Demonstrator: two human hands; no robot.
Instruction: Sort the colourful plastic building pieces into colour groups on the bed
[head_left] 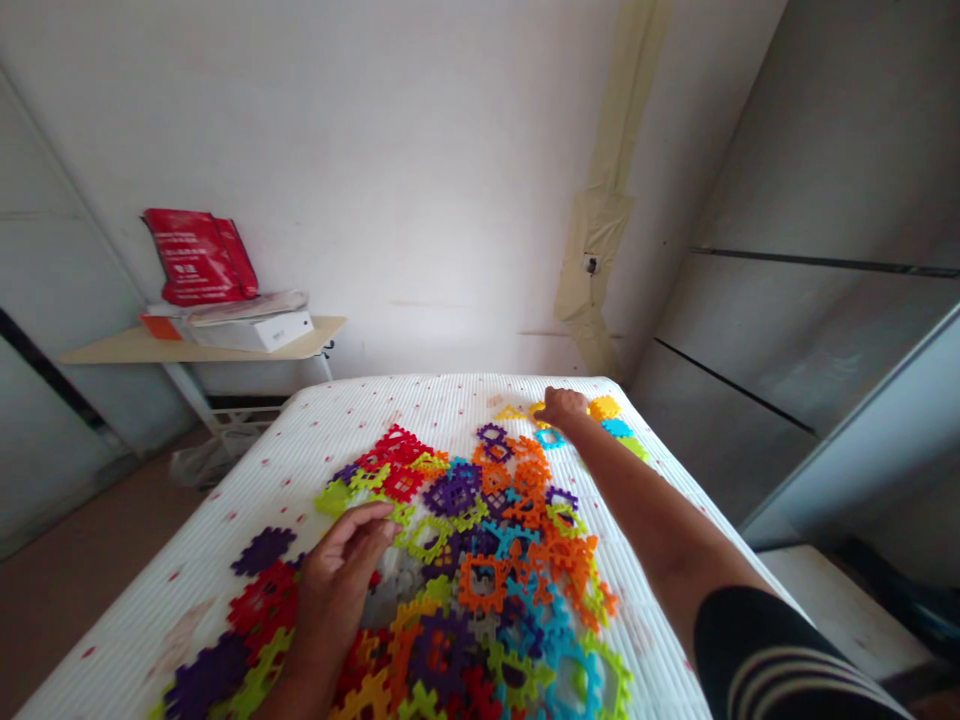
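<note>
A large heap of colourful plastic interlocking pieces with toothed edges lies on the white quilted cover, among them an orange square frame (482, 583) and a dark purple piece (264, 551). My left hand (341, 570) hovers over the heap's left side, fingers curved and thumb near the index finger, with nothing visible between them. At the far right, my right hand (566, 406) has its fingers closed on a yellow interlocking piece (537, 411), partly hidden by the hand. Close to it lie a blue square frame (550, 438) and a yellow triangular piece (511, 412).
Yellow (604, 407), blue (617, 428) and lime-green pieces (634, 449) line the bed's right edge beyond my forearm. Left of the bed, a small table (330, 330) bears a white box (279, 331) and a red bag (196, 258). A grey cabinet (817, 330) stands on the right.
</note>
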